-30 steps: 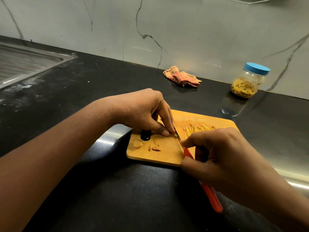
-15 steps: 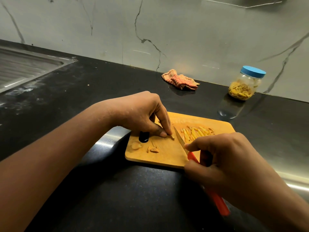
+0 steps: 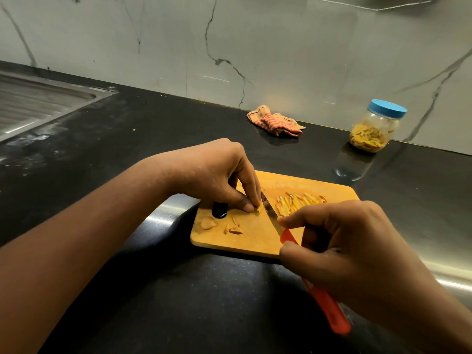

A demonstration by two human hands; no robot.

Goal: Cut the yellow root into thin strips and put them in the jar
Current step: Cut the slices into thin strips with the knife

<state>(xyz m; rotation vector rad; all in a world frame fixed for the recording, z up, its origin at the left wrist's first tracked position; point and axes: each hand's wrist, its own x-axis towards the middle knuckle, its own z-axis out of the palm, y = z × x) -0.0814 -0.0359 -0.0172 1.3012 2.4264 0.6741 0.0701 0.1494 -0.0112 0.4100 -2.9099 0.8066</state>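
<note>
Slicing step in progress. Left hand (image 3: 217, 175) pinches a small leftover piece of yellow root (image 3: 258, 210) against the cutting board (image 3: 255, 241), fingertips (image 3: 249, 207) curled down right at the cut line. Right hand (image 3: 352, 251) is closed around the red handle of the knife (image 3: 316, 284), index finger extended along the top, blade angled down with its tip touching the board just beside the root piece. Cut strips (image 3: 297, 201) lie in a loose pile on the far right of the board, past the blade. A few peel scraps and offcuts (image 3: 233, 229) sit near the board's front left, beside a black handle stub (image 3: 219, 210) that the left hand partly hides; can't tell what it belongs to. Jar (image 3: 375, 129) stands well apart at the back right of the tabletop (image 3: 127, 159), blue lid on, already part-filled with yellow strips. To do this well, my read: the piece is small, so keep the fingertips tucked and let the knuckle guide the blade; short, controlled strokes, tip kept on the board. Risk is the stub slipping or rolling under the pinch. Jar lid must come off before the pile is transferred. A striped cloth (image 3: 275, 121) lies by the back wall, a sink (image 3: 38, 103) far left; neither matters here.
</note>
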